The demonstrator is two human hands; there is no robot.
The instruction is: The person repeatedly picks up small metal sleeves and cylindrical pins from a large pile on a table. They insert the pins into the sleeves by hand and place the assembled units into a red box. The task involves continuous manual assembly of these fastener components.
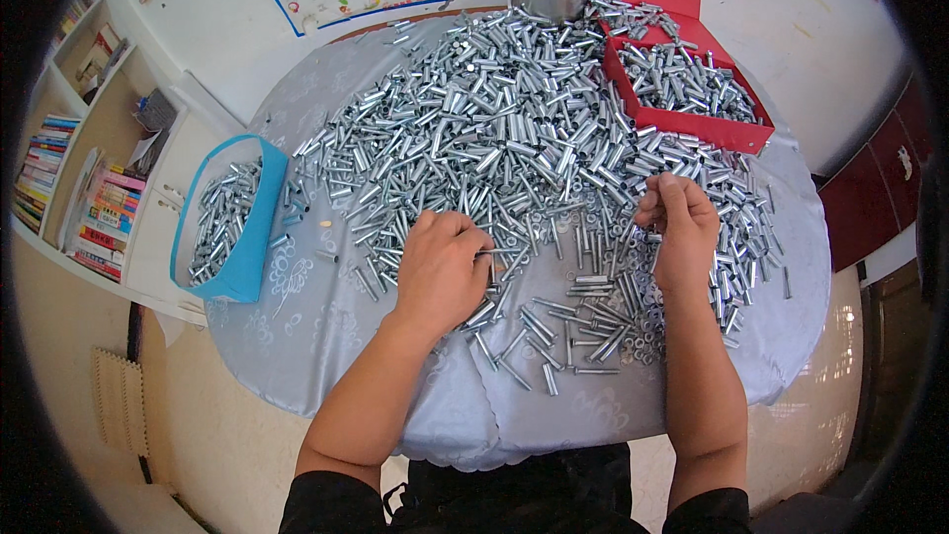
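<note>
Both hands' grips (445, 262) (677, 218) perhaps on sleeves (514, 129).

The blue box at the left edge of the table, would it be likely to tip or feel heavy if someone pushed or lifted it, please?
The blue box is filled with metal sleeves, so it probably feels heavy for its size. It appears to overhang the edge of the table, so a push outward could tip it. Its thin walls look like card and might flex under that load.

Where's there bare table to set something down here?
Bare cloth lies left of the left hand, below the blue box, and along the near edge. The centre is crowded with metal tubes up to the red box.
</note>
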